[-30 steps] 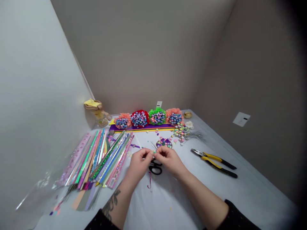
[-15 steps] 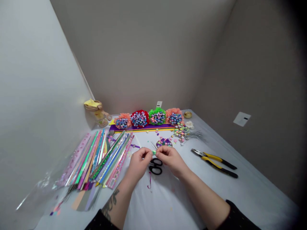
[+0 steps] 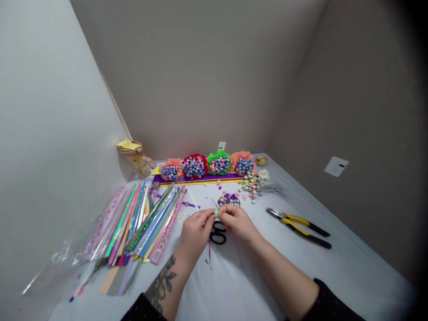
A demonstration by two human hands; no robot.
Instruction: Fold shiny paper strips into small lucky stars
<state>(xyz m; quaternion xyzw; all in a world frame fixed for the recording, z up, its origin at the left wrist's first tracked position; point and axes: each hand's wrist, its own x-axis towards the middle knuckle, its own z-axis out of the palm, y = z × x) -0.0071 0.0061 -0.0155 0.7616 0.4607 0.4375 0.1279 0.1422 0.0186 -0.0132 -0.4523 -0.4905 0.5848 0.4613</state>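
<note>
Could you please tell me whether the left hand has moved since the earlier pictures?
Yes, slightly to the right: judged against the black scissors, the left hand now covers more of their left side.

Can't tell shape of tiny green paper bit (image 3: 216,213) in pinch, pt-hidden by L hand (image 3: 197,229) & R hand (image 3: 236,223). Can't see blades of scissors (image 3: 219,232) just below grip. Can't sort blurry grey wires (image 3: 272,189) beyond/R of grip, nor follow black sleeves (image 3: 329,303) past btm edge.
</note>
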